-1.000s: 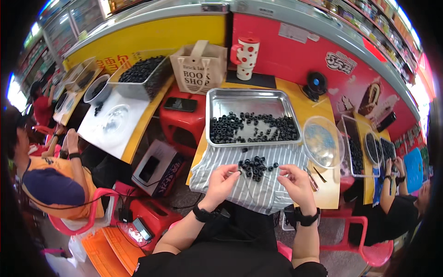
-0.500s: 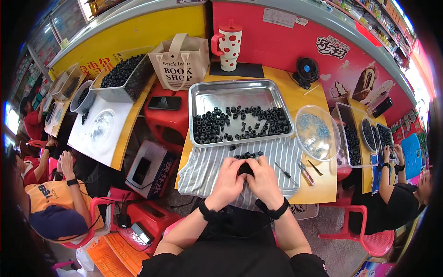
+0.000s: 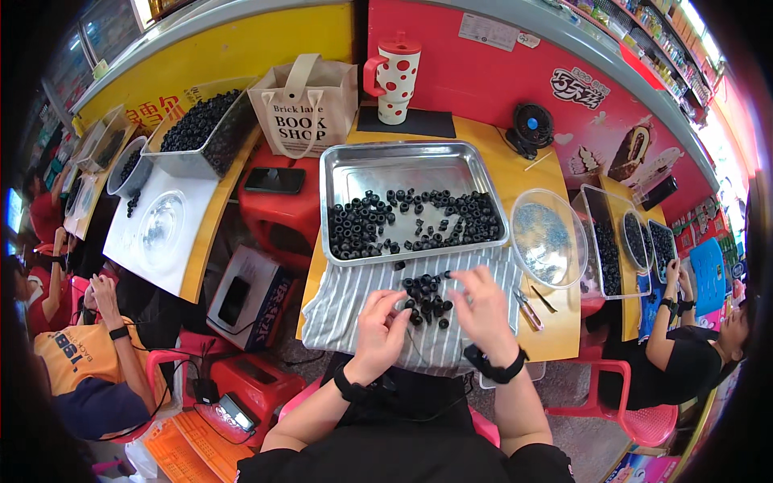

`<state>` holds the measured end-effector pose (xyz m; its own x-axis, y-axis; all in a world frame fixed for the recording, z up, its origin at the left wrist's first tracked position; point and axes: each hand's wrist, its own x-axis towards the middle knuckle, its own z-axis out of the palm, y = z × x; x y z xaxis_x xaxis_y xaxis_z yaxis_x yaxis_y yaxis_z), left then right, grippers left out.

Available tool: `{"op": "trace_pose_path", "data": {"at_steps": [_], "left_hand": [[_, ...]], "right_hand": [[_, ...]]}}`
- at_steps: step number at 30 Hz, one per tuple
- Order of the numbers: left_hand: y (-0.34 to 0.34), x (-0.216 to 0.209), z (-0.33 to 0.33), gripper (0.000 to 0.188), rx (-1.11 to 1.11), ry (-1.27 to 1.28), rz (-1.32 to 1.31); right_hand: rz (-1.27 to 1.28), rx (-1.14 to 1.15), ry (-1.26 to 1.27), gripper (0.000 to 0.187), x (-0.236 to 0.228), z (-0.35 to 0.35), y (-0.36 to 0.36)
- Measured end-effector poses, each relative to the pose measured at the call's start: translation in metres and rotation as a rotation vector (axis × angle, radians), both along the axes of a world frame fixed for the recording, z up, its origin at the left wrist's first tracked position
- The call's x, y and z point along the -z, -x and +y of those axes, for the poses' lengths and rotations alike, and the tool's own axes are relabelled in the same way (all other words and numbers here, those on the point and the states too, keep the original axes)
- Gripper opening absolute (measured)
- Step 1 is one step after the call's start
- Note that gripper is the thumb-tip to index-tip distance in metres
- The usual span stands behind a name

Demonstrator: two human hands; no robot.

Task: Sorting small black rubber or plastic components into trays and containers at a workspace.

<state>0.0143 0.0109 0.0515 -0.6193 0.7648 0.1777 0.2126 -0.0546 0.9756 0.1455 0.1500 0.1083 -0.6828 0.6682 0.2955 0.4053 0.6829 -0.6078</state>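
Note:
A loose heap of small black ring-shaped parts (image 3: 427,298) lies on the grey-and-white striped cloth (image 3: 346,298) in front of me. At the heap's left edge is my left hand (image 3: 382,328), its fingers curled but a gap showing between thumb and forefinger. My right hand (image 3: 483,310) is over the right side, thumb and fingers spread apart. Neither visibly holds a part. Beyond the cloth, a shallow metal tray (image 3: 403,151) holds many more black parts (image 3: 362,229). Right of my right hand lie small snips (image 3: 530,311) and dark tweezers (image 3: 544,300).
A clear round plastic tub (image 3: 550,241) stands right of the tray. Farther back are a polka-dot tumbler (image 3: 396,84), a small black fan (image 3: 531,129) and a canvas bag (image 3: 302,109). A phone (image 3: 274,180) rests on a red stool. Other people work at tables on both sides.
My hands, together over the cloth before, have parted to either side, uncovering a larger heap of black parts. The right hand now covers where a thin dark tool lay.

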Motion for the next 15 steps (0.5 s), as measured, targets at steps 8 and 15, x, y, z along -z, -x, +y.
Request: {"op": "trace_pose_path", "data": {"at_steps": [8,15], "left_hand": [[0.001,0.021,-0.003,0.022,-0.082,-0.077,0.011],[0.001,0.018,-0.004,0.021,-0.082,-0.113,0.065]], "right_hand": [[0.006,-0.161,0.077,0.014,-0.044,0.023,0.033],[-0.201,-0.162,0.047,0.027,-0.005,-0.014,-0.001]]}}
